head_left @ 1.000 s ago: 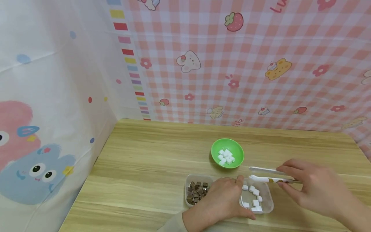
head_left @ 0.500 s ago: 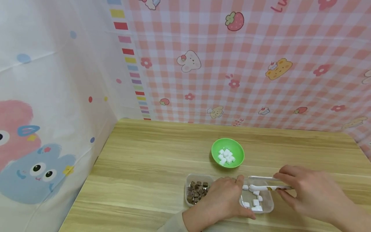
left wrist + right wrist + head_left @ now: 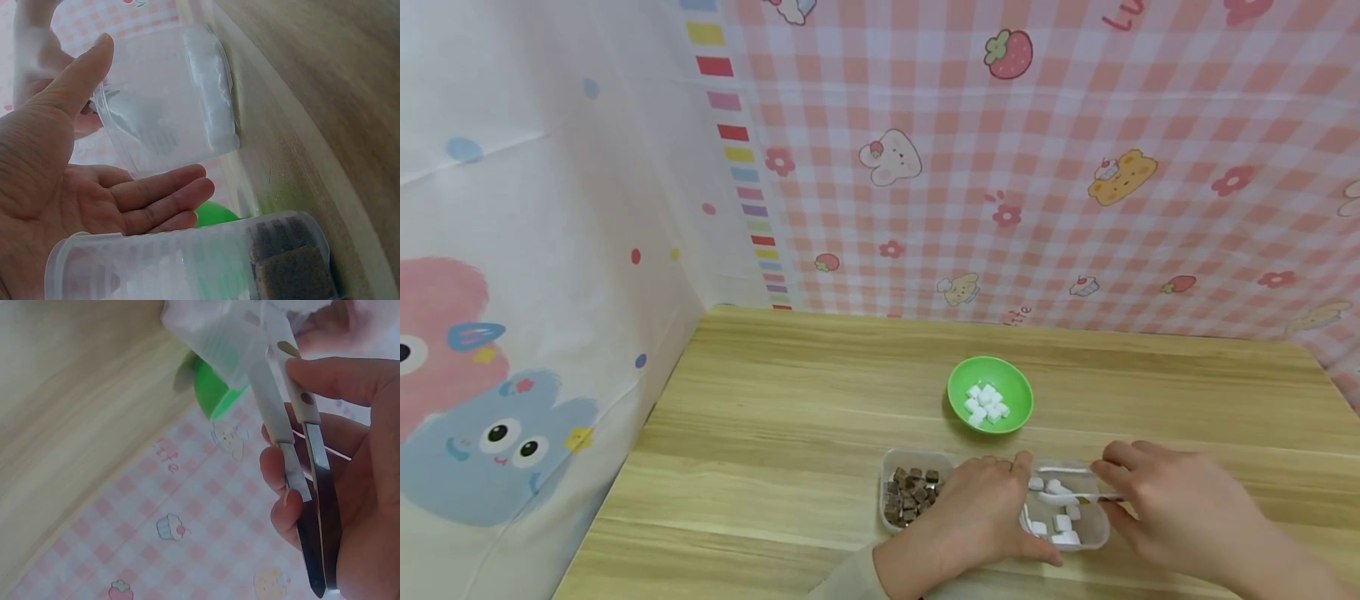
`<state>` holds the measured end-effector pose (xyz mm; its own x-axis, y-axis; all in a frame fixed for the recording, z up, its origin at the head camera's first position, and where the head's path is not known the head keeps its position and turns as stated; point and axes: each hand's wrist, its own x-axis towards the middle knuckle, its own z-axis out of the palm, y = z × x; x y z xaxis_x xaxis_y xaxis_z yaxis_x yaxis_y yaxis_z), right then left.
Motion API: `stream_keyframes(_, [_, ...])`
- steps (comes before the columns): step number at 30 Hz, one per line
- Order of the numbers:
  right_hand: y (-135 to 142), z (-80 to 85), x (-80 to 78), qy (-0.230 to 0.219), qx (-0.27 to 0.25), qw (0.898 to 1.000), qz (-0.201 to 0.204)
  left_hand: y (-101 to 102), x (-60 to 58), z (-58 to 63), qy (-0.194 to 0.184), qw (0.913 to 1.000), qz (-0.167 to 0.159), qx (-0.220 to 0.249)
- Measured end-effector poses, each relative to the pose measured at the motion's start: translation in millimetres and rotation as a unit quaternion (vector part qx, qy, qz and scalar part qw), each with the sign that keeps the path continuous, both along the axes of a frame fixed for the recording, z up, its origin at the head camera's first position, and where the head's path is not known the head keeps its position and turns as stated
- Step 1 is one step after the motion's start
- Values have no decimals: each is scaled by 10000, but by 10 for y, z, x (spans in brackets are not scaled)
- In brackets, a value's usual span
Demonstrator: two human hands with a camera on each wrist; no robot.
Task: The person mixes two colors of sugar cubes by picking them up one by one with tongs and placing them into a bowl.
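Note:
My left hand point(image 3: 981, 508) spans the left end of a clear plastic box point(image 3: 1097, 542), thumb on the near side and fingers on the far side. Inside that box lie several white cubes point(image 3: 1062, 523). With my right hand point(image 3: 1180, 508) I grip a pair of tongs point(image 3: 300, 437) with white arms and a metal bend. Their tips reach down into the box, spread apart, right at the white cubes. Another clear box point(image 3: 156, 262), holding brown cubes point(image 3: 913, 493), stands against the left hand's back, partly hidden by it.
Behind the boxes stands a green bowl point(image 3: 955, 392) with several white cubes in it. Everything stands on a wood-grain table point(image 3: 775, 417). A pink checked cloth point(image 3: 940, 217) hangs along the back, and a white printed cloth point(image 3: 587, 208) on the left.
My right hand has moved left and toward me, lowering the tongs from above the box's far edge into it among the white cubes. The left hand stays put.

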<state>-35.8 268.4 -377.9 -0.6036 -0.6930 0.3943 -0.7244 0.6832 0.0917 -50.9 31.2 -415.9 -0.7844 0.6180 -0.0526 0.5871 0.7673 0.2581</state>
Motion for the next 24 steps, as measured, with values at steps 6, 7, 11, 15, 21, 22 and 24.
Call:
stream_keyframes(6, [-113,-79,-25,41,213,9997,100,-3,-7,13,-106,9999,13,-71])
stream_keyframes(7, [-128,-91,-31,65,220,9996,132,-3,-8,15,-129,9999,15,-79])
stream_keyframes(11, [-169,-124,-46,146,205,9995,200,0,-11,17,-150,9998,16,-91])
stream_keyframes(15, [-176,-123,-36,139,229,9995,159,5,-9,11,-93,9999,2,-89])
stream_keyframes(21, [-157,-87,-8,-12,259,9996,60,0,-5,8,-81,9999,2,-83])
stream_keyframes(22, [-152,-84,-8,-24,258,9997,54,0,-4,7,-66,9999,3,-85])
stream_keyframes(24, [-151,-85,-14,8,253,9997,52,-1,-2,3,-50,9999,7,-99])
